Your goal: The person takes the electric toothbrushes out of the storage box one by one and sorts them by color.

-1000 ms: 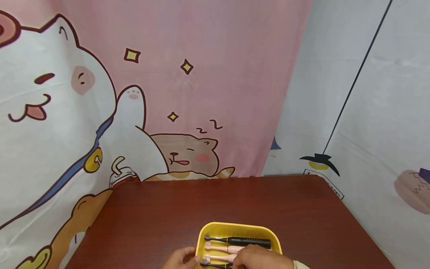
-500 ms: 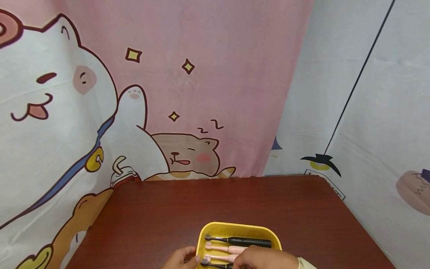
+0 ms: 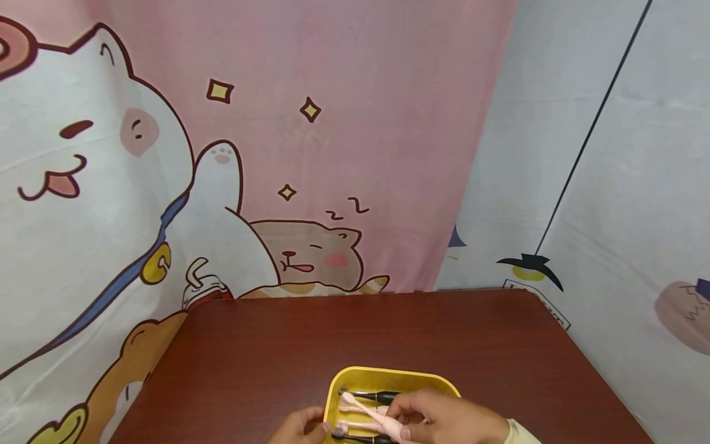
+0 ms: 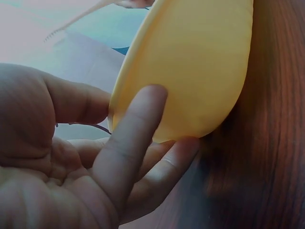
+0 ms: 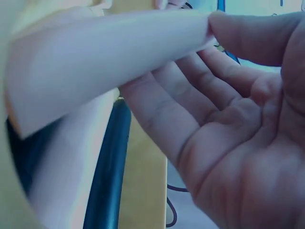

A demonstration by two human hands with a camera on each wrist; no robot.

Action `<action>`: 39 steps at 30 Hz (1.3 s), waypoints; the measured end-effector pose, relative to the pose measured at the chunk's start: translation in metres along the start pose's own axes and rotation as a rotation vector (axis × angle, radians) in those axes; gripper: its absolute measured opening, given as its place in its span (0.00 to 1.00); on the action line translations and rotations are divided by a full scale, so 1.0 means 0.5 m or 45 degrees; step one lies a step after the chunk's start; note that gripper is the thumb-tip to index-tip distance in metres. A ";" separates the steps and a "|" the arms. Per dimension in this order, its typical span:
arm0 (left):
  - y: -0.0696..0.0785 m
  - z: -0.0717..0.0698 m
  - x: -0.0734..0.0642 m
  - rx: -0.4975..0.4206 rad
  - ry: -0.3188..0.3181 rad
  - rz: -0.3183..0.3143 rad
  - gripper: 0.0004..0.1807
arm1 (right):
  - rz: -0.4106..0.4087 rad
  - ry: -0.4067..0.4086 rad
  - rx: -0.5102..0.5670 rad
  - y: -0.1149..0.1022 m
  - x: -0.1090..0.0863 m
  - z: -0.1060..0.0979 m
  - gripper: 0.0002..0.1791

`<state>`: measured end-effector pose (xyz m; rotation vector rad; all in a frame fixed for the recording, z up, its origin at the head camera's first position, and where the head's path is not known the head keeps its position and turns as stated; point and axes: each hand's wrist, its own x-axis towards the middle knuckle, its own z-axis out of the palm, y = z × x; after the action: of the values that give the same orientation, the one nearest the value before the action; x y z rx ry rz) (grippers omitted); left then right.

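A yellow tray [image 3: 402, 371] stands near the front of the table. My left hand [image 3: 299, 427] grips its left end, fingers against the outer wall [image 4: 205, 62] and thumb at the rim. Over the tray, my right hand [image 3: 444, 416] pinches a pale pink electric toothbrush [image 3: 388, 425] by the handle, tilted with its head up to the left. In the right wrist view the handle [image 5: 109, 52] sits between thumb and fingertips. Below it lie a black toothbrush [image 3: 385, 396] at the back, another pink toothbrush [image 3: 357, 425] and a black toothbrush [image 3: 360, 438] in front, partly hidden by the hand.
The dark red-brown tabletop [image 3: 277, 351] extends behind the tray and to both sides. A printed curtain [image 3: 377, 123] with cartoon cats hangs along the back edge, and a pale cloth [image 3: 610, 185] hangs at the right.
My right hand has lifted a pink toothbrush off the tray's row, tilting it up across the others, and has moved slightly up and right. My left hand stays on the tray.
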<state>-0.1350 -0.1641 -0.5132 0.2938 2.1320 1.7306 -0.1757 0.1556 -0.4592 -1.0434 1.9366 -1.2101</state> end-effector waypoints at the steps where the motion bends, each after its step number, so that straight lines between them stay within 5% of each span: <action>1: 0.000 0.001 0.000 -0.012 -0.004 0.001 0.22 | -0.004 0.019 -0.008 0.000 -0.001 -0.002 0.11; 8: 0.001 0.002 -0.001 -0.062 -0.010 -0.020 0.22 | -0.052 0.189 -0.115 -0.004 -0.016 -0.021 0.11; 15: 0.000 0.005 -0.002 -0.077 -0.002 -0.024 0.23 | -0.154 0.243 0.043 -0.008 -0.030 -0.046 0.12; 22: -0.002 0.002 -0.002 -0.080 -0.016 -0.030 0.24 | -0.144 0.381 0.158 -0.014 -0.053 -0.075 0.14; 29: -0.003 0.000 0.000 -0.082 -0.024 -0.063 0.23 | -0.136 0.599 0.333 -0.011 -0.072 -0.091 0.17; 39: -0.001 -0.001 0.000 -0.079 -0.045 -0.033 0.24 | -0.209 0.970 0.288 0.010 -0.082 -0.122 0.19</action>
<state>-0.1353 -0.1645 -0.5136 0.2763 2.0440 1.7604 -0.2067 0.2186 -0.4365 -0.6751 2.1918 -2.0872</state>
